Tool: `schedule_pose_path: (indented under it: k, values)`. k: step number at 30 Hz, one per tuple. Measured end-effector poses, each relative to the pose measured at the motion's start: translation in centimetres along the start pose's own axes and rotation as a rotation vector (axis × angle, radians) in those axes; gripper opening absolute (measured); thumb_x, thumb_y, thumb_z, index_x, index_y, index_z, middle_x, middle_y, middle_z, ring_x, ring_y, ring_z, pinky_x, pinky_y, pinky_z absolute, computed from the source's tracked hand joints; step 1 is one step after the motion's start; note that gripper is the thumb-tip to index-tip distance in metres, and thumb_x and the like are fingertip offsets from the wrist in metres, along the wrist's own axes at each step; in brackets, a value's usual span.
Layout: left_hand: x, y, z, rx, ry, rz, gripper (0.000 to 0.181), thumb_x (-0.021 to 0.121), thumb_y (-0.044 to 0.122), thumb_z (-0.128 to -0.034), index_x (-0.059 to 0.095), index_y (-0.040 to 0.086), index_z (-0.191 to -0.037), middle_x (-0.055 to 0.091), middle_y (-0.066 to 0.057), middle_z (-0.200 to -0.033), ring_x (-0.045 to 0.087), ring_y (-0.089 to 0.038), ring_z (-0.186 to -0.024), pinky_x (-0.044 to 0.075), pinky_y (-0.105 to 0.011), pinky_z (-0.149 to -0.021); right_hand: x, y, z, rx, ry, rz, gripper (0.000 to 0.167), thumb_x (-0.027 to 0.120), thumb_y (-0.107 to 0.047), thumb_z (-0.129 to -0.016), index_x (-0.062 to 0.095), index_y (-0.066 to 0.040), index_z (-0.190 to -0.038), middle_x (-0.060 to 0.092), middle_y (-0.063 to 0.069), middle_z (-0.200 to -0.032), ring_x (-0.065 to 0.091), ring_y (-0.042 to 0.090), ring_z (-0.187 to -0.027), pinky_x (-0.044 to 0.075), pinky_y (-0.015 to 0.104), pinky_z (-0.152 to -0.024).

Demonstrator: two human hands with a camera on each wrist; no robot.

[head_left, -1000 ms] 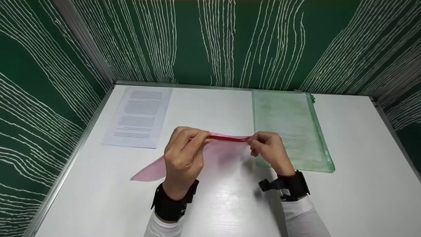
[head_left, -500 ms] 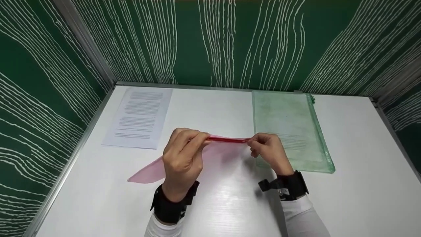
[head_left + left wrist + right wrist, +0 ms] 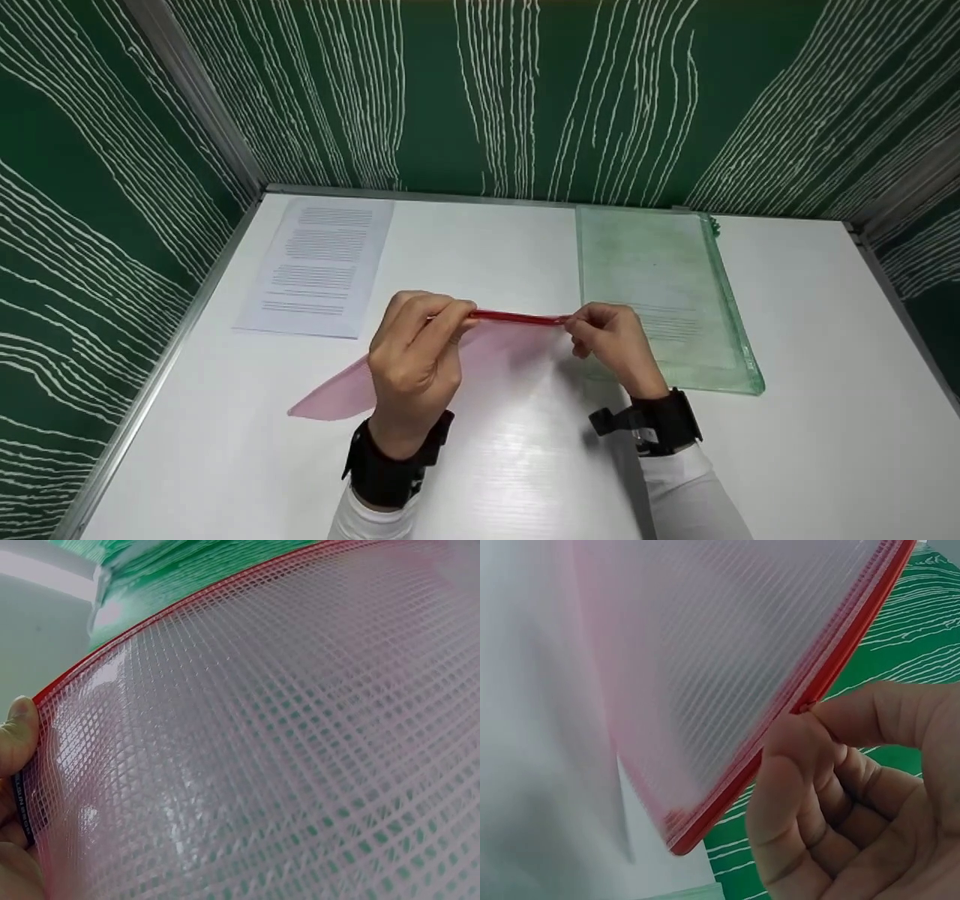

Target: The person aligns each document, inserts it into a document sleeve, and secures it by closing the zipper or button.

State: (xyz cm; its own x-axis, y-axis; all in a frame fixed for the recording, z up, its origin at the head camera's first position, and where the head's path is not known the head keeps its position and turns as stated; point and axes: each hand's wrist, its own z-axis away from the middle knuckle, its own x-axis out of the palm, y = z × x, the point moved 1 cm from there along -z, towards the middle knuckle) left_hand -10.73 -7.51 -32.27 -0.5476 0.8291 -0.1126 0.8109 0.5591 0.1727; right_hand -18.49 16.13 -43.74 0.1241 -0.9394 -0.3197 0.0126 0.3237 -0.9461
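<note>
A pink translucent mesh zip pouch (image 3: 517,341) is held up by its red zip edge (image 3: 517,317) in the head view. My left hand (image 3: 416,360) grips the zip edge at its left part. At the other side my right hand (image 3: 615,341) pinches the zip between thumb and index finger. The right wrist view shows that pinch on the red zip (image 3: 840,664), close to a pouch corner; whether a slider is inside it is hidden. Ribbed mesh fills most of the left wrist view, with fingers (image 3: 19,735) gripping one end near a dark lettered tag (image 3: 21,802).
A printed sheet of paper (image 3: 315,270) lies at the table's back left. To the back right is a green translucent zip folder (image 3: 652,255), with printed lines showing through. Green walls with white wavy lines (image 3: 480,97) border the white table (image 3: 517,480).
My left hand has shifted very slightly left. The pouch's lower left corner has moved a little left and down, and the pink strip above the zip no longer shows. My right hand stays nearly in place.
</note>
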Motion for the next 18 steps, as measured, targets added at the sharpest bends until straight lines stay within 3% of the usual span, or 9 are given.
schedule_pose_path:
  k: [7, 18]
  values:
    - [0.0, -0.1, 0.0, -0.004, 0.003, -0.005, 0.013, 0.074, -0.003, -0.0687, 0.069, 0.000, -0.081, 0.059, -0.006, -0.071, 0.052, -0.017, -0.067, 0.045, -0.021, -0.062, -0.1, -1.3, 0.6, 0.010, 0.011, 0.031, 0.011, 0.060, -0.008, -0.084, 0.064, 0.000, -0.078, 0.059, 0.017, -0.066, 0.060, 0.027, -0.057, 0.047, 0.028, -0.053]
    - [-0.2, 0.1, -0.2, 0.007, 0.039, -0.020, 0.007, 0.072, 0.000, -0.0737, 0.069, -0.001, -0.080, 0.059, -0.006, -0.070, 0.052, -0.018, -0.066, 0.045, -0.021, -0.062, -0.2, 1.7, -0.9, 0.028, 0.008, 0.002, 0.011, 0.063, -0.012, -0.082, 0.064, -0.003, -0.076, 0.059, 0.007, -0.063, 0.060, 0.020, -0.054, 0.051, 0.038, -0.058]
